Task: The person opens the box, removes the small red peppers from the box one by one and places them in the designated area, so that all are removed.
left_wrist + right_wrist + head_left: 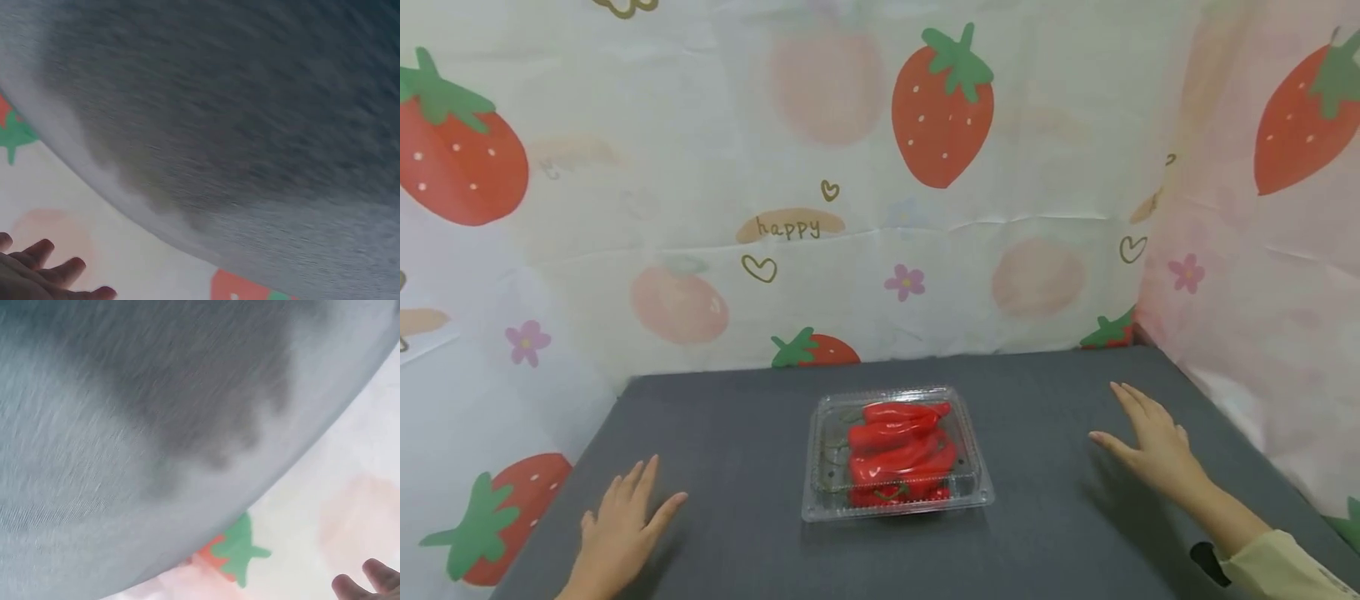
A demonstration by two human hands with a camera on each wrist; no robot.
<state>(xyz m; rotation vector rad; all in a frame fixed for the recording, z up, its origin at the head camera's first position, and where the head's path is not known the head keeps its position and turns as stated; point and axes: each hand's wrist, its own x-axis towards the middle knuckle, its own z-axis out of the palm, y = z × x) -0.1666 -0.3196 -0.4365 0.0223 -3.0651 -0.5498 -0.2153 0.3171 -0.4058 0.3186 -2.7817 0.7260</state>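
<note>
Box: a clear, rectangular plastic box [817, 492] sits on the table, about midway between its left and right edges, apart from the far edge.
Peppers: long, glossy red peppers [895, 454] lie side by side inside the box, filling mostly its right part; a thin green stem [891, 493] shows at the near side.
Left hand: the bare left hand [621, 527] is released, holding nothing, fingers extended and thumb apart, near the table's left edge.
Right hand: the bare right hand [1161, 450] is likewise released, fingers extended, thumb apart, toward the right edge, well apart from the box.
Sleeve: a pale yellow-green fabric sleeve [1288, 571] covers the right forearm.
Table: a dark grey, flat table [737, 467].
Backdrop: white cloth printed with red strawberries [700, 183] rises behind the far edge.
</note>
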